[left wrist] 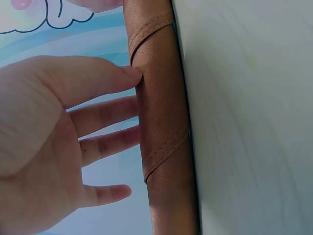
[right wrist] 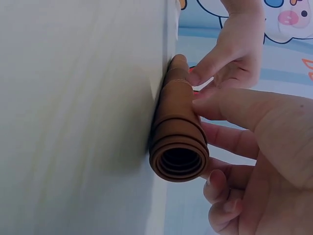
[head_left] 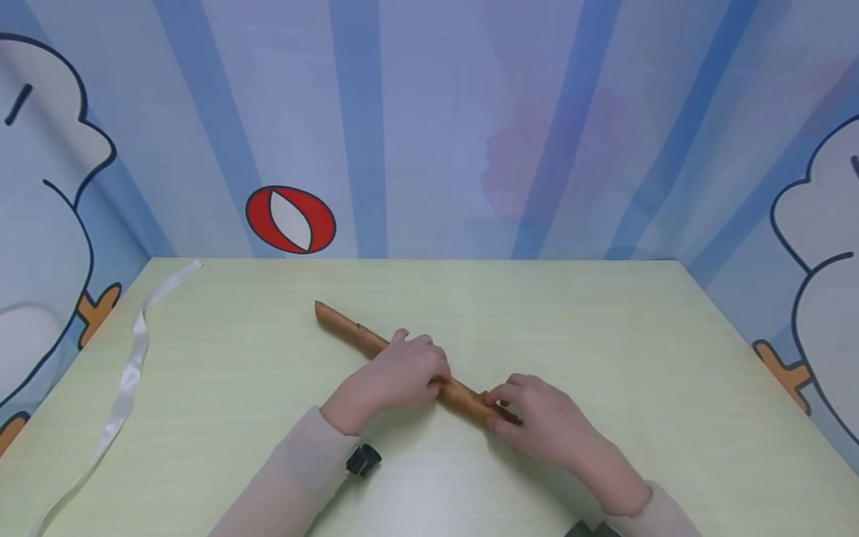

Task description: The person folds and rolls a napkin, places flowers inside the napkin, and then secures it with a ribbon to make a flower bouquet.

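A long, thin brown roll (head_left: 350,332), rolled from a leather-like sheet with stitched edges, lies slantwise on the table. Spiral overlaps with stitching run around this roll (left wrist: 164,103) in the left wrist view. My left hand (head_left: 406,369) holds it near the middle, thumb on the near side and fingers behind. Close to its lower right end, my right hand (head_left: 546,418) pinches it between thumb and fingers. The right wrist view looks into the open end of the roll (right wrist: 179,164), where several coiled layers show. Parts of the fingers are hidden behind the roll.
A white satin ribbon (head_left: 130,373) trails along the left side of the pale wood-patterned table (head_left: 644,358). Printed cartoon panels (head_left: 429,134) wall in the back and both sides.
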### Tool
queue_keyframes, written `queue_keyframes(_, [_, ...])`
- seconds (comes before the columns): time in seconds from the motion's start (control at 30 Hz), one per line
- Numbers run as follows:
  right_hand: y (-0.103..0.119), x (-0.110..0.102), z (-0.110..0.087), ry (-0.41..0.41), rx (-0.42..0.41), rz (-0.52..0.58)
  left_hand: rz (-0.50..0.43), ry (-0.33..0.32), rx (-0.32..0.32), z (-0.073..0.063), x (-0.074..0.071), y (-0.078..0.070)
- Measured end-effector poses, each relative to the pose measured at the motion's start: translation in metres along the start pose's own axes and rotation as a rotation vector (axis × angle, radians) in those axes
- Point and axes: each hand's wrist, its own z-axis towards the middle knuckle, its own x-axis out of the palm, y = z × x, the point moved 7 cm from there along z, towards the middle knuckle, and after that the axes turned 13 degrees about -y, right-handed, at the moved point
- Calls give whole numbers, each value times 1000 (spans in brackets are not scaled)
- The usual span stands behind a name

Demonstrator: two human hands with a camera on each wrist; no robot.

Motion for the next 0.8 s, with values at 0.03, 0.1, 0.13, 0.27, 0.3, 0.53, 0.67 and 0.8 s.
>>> queue_keyframes(0.03, [0, 0, 0, -3, -3, -3, 2, 4, 2, 0, 0, 0])
queue_keyframes(0.1, [0, -1, 0, -6, -6, -8, 9, 15, 5, 0, 0, 0])
queue_keyframes(0.13, [0, -2, 1, -7, -8, -9, 14, 22, 7, 0, 0, 0])
queue_keyframes(0.27, [0, -2, 1, -14, -4, -2, 32, 43, 6, 0, 2, 0])
queue_keyframes(0.3, [0, -1, 1, -16, -4, 0, 35, 44, 5, 0, 3, 0])
queue_keyframes(0.53, [-1, -1, 1, -21, 1, -16, 39, 45, -6, 0, 4, 1])
queue_keyframes(0.67, [-2, 0, 1, -15, 12, -21, 48, 34, -2, 0, 5, 1])
queue_keyframes(0.8, [-3, 1, 1, -20, 23, -13, 50, 32, -6, 0, 6, 1])
